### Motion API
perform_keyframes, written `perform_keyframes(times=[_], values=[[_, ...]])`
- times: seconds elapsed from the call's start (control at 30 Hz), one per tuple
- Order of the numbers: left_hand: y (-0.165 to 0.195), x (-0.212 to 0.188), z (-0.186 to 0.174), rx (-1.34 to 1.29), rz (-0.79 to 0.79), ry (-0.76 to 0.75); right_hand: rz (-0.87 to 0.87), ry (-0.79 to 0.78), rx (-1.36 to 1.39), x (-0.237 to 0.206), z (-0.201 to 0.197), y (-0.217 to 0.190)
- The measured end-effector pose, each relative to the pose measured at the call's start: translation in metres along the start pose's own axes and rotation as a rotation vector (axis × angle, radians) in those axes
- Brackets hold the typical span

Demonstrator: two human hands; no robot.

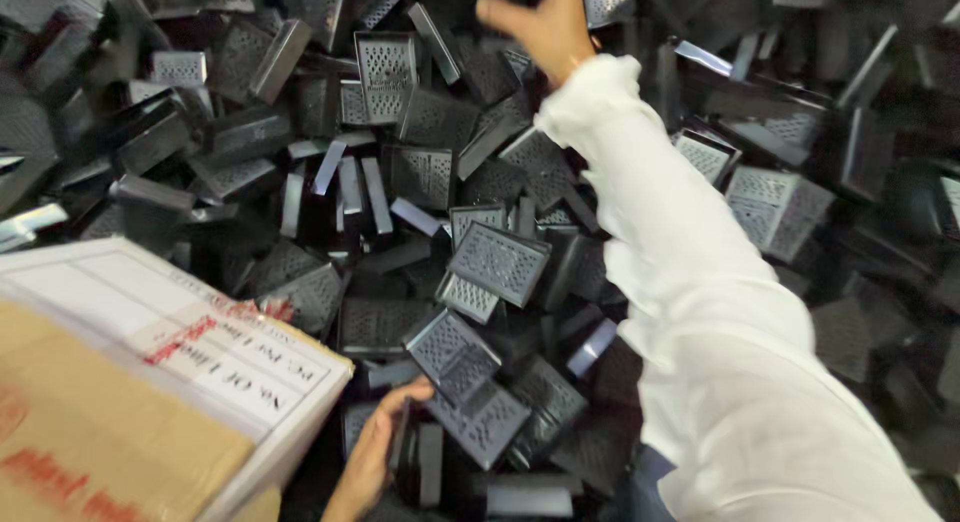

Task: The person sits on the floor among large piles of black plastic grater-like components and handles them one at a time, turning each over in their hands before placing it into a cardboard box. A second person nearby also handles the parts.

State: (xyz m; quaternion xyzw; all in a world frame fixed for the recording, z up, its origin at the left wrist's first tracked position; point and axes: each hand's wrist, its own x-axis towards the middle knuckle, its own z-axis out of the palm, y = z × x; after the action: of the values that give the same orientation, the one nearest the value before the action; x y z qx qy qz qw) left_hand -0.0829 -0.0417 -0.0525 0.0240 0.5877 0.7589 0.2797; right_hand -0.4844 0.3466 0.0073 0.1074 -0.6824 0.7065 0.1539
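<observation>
Hands in black perforated parts [497, 262], left [375, 452] gripping one, right [540, 22] blurred, perhaps grasping another.

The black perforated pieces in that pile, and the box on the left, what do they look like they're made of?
The black perforated pieces look like thin sheet metal with a dark, slightly glossy coat: sharp folded edges, punched hole grids and pale glints on the rims, though moulded plastic can't be excluded. The box is brown corrugated cardboard, matte, with a white paper label.
</observation>
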Motion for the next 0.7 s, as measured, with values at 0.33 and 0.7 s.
perform_keyframes(times=[0.33, 0.7], values=[[0.039, 0.019, 0.024, -0.389, -0.195, 0.019, -0.008, -1.203, -0.351, -0.275, 0.049, -0.251], [0.007, 0.017, 0.024, -0.365, -0.143, -0.023, -0.108, -0.783, -0.407, -0.202, 0.013, -0.183]])
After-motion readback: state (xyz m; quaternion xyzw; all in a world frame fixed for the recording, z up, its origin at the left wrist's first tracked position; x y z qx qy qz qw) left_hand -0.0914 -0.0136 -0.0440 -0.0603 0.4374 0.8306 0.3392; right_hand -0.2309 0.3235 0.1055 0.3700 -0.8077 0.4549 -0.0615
